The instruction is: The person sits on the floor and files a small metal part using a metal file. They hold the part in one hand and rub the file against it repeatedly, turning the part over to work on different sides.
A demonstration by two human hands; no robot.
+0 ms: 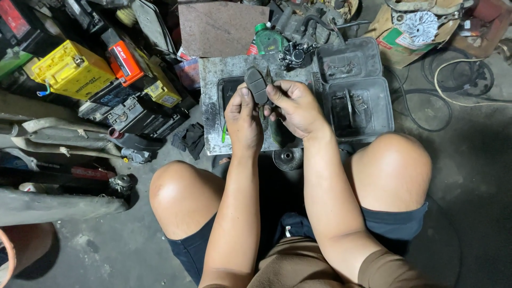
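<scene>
1. Worn slab worktop (213, 74): lies under and beyond both hands, between the knees and the clutter; its dark recess sits directly beneath them.

2. Two black plastic trays (373, 114): just right of the right hand, stacked near and far, each holding small metal parts. Judged handy for setting parts down without losing them.

3. Yellow battery case (72, 69): well to the left of the left hand, among other batteries and an orange-and-black one (124, 60).

4. Black caliper-like casting (295, 55): just beyond the hands, at the slab's far edge, beside a green bottle (268, 40).

5. Left hand (242, 117): fingers closed, thumb pressed on the lower edge of the pad.

6. Right hand (296, 106): closed on the pad's right side; close against the left hand, the two together around the one piece. Whether it also holds a tool I cannot tell.

7. Dark brake pad (256, 84): held upright between both hands, above the slab recess. Judged best gripped by its edges, keeping greasy fingertips off the friction face, and turned slowly for inspection.

8. Round ribbed disc (287, 158): on the floor below the wrists.
</scene>
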